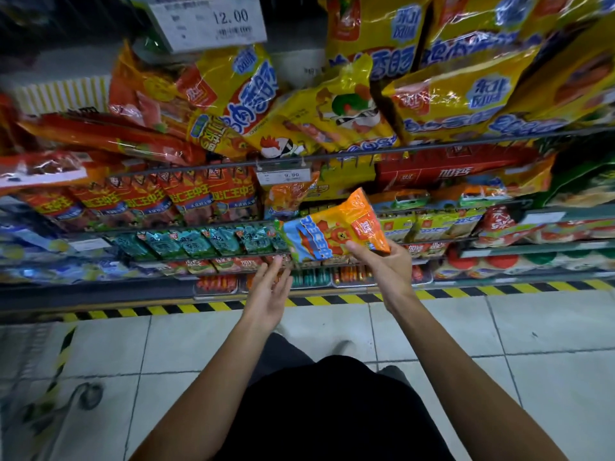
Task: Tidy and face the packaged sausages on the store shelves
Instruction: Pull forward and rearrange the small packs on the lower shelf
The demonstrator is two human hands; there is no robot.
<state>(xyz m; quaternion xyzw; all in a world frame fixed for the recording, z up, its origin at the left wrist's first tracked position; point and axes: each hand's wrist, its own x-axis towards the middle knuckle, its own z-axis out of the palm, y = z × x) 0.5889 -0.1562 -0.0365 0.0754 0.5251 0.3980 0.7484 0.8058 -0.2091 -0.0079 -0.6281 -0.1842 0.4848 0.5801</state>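
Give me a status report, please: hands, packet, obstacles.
Right hand grips orange sausage packet, off the shelf. Left hand open, empty, just below it. Nothing in the way.

— What do we stand on?
— Pale square floor tiles (549,327) with dark grout.
— And ahead of us?
— Tiered wire shelving (432,148), dimly lit, with yellow-and-black hazard tape (199,307) along its base and a price tag (208,21) reading 12.00 overhead.

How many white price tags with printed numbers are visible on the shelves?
2. The 12.00 tag hangs at the top left; the 9.90 tag clips to the wire rail in the middle. Lower blurred labels may be further tags.
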